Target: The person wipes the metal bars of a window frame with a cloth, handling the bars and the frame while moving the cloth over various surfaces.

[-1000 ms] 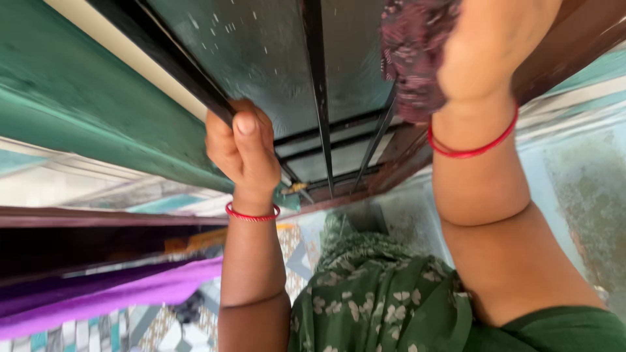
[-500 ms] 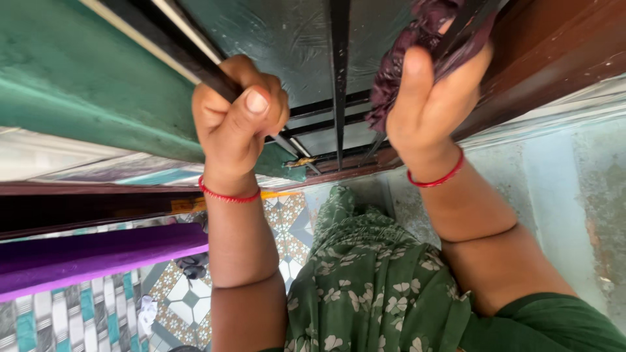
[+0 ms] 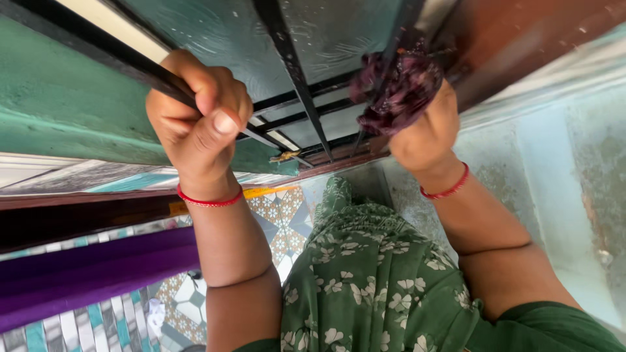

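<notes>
Upper right of the frame, the right hand (image 3: 424, 133) is bunching a soft, limp maroon cloth (image 3: 394, 88) against the window bars (image 3: 290, 65); left hand (image 3: 195, 120) is fisting one stiff bar.

Daylight is coming in through the frosted window pane (image 3: 228, 32), which is sitting behind black bars in a dark brown wooden frame (image 3: 521, 32). A green wall (image 3: 59, 111) is running along one side (its paint looking rough), and patterned floor tiles (image 3: 280, 215) are showing below, beside a stained pale wall (image 3: 587, 169).
</notes>
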